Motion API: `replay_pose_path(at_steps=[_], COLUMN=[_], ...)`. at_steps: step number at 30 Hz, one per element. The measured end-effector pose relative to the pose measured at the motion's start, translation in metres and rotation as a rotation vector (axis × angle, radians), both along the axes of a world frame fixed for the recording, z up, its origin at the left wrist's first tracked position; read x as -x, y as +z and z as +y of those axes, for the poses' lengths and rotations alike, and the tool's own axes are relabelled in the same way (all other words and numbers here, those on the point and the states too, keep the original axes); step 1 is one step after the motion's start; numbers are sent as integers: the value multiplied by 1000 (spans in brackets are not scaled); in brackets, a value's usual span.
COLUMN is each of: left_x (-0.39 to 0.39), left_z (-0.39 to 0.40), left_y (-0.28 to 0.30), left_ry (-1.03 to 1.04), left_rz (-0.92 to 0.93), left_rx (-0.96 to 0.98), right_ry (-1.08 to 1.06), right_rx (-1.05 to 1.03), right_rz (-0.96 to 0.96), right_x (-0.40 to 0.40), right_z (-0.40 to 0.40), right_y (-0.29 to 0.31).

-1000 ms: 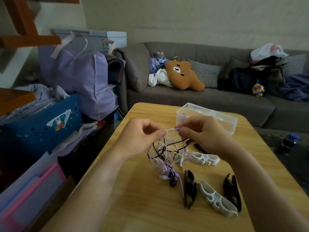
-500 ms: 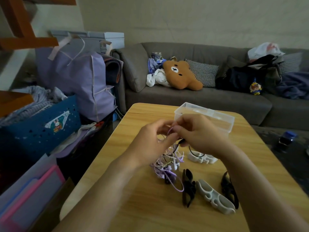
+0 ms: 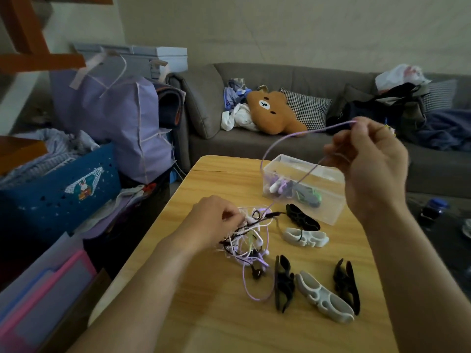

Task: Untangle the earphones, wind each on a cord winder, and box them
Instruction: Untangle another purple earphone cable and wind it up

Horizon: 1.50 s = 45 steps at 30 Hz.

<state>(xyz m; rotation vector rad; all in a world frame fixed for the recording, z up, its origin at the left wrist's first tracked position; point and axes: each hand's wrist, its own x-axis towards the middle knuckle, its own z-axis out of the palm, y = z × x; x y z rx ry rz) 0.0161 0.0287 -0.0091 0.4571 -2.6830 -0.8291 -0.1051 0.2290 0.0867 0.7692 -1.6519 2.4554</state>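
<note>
Two hands untangling earphones on table [image 3: 204, 314].
Left hand [image 3: 216, 221] pinches cable tangle [image 3: 248, 239] on tabletop; right hand [image 3: 369, 164] raised, fingers curled on purple cord [image 3: 285, 140]; winders [image 3: 323, 296] lie right of tangle, clear box [image 3: 331, 197] behind.

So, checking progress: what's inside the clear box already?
Inside the clear box lie wound earphones, white and purple, and a darker bundle with green. The count is unclear through the cloudy wall.

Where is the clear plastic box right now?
Head view: the clear box sits at the table's far right, beneath the raised right hand, behind a black winder.
</note>
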Motion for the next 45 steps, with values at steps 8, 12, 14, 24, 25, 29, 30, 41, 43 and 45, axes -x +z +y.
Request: replay_pose_path(at_steps=[8,12,14,24,25,29,30,41,43,45], left_x=[2,11,16,14,13,14,14,15,14,13], left_z=[27,54,58,28,27,27,28,32,30,30], left_y=[8,4,0,-1,0,2,1,4,4,3], left_ry=[0,-163,-162,-109,-106,-98,-101,-69,-82,-104], left_rz=[193,51,-19,4,40,123,125,213,173,130], left_rx=[-54,-191,-137,-71,-92,-86,-94,-101,-93,-117], right_ry=[128,221,239,-191,-199,-256,-273,199,204,242], right_rx=[-99,-34,31,146,-19,-819,-949,-1007,-821,-590], right_rz=[-202,-116,-53,-267,-310,-175,-49,458,327,194], right_x=[10,-4,-9,42,46,39,32,-3,-2,-2], right_z=[-3,-14,-17,22,23,11,6,-25,-23,-20], right_y=[-9,-14,-15,-28,-33,-42,-42,-51,-46,-40])
